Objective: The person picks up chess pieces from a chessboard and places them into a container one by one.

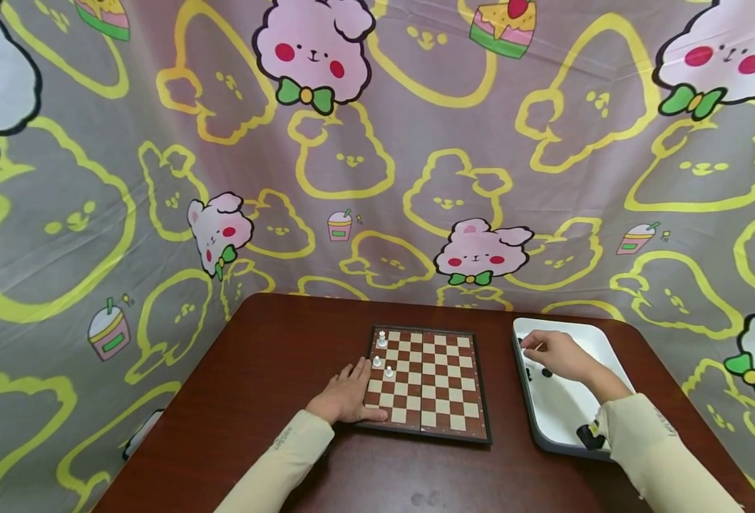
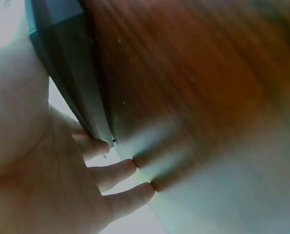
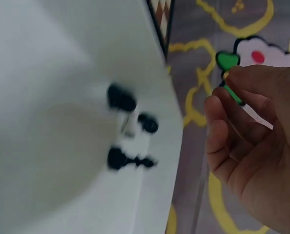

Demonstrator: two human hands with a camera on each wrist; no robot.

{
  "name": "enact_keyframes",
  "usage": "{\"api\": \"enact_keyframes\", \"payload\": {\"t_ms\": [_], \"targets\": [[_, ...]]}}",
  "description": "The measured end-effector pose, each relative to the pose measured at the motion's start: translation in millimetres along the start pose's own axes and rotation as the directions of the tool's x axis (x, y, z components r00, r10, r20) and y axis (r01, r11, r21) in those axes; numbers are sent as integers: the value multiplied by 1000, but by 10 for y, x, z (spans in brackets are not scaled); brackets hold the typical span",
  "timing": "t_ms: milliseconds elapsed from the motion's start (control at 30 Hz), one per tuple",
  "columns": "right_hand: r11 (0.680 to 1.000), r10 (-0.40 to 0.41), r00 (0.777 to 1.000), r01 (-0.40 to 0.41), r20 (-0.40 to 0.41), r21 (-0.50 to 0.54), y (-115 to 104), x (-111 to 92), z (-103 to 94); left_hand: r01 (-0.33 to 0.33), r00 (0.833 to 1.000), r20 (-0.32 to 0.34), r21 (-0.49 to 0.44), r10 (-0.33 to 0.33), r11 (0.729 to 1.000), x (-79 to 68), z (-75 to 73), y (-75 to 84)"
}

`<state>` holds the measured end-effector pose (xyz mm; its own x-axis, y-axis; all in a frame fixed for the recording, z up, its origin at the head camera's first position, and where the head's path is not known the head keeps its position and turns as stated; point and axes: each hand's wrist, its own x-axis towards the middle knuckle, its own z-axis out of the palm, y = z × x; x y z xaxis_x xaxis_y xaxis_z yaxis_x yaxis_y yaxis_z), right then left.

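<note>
My left hand (image 1: 345, 395) rests along the left edge of the chessboard (image 1: 448, 370), its fingers straight and its thumb across the near left corner. In the left wrist view, the fingers (image 2: 115, 173) extend beside the board's dark side (image 2: 71, 68). Three white chess pieces stand at the board's left: a taller one (image 1: 382, 340) and two pawns (image 1: 377, 361), (image 1: 388, 371). Over the white tray (image 1: 582, 392), my right hand (image 1: 560, 354) has bent fingers. In the right wrist view, a gap shows between thumb and index finger, with no piece visible there.
Black chess pieces (image 1: 547, 372) lie along the tray's left side, with a blurred white piece (image 3: 129, 124) among them. More dark pieces (image 1: 589, 434) lie by the right sleeve. A patterned cloth (image 1: 364, 142) hangs behind the brown table (image 1: 274, 356).
</note>
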<state>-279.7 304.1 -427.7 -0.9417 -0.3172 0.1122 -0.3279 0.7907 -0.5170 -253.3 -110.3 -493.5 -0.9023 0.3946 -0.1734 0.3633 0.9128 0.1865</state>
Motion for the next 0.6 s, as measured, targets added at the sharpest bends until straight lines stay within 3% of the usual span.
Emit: {"api": "enact_keyframes", "payload": {"t_ms": [233, 600], "targets": [[1000, -8, 999, 7, 43, 29, -276, 132, 143, 8, 1000, 10, -1, -8, 1000, -4, -5, 7], [998, -46, 995, 42, 94, 48, -661, 323, 595, -4, 1000, 11, 20, 4, 1000, -16, -4, -7]]}}
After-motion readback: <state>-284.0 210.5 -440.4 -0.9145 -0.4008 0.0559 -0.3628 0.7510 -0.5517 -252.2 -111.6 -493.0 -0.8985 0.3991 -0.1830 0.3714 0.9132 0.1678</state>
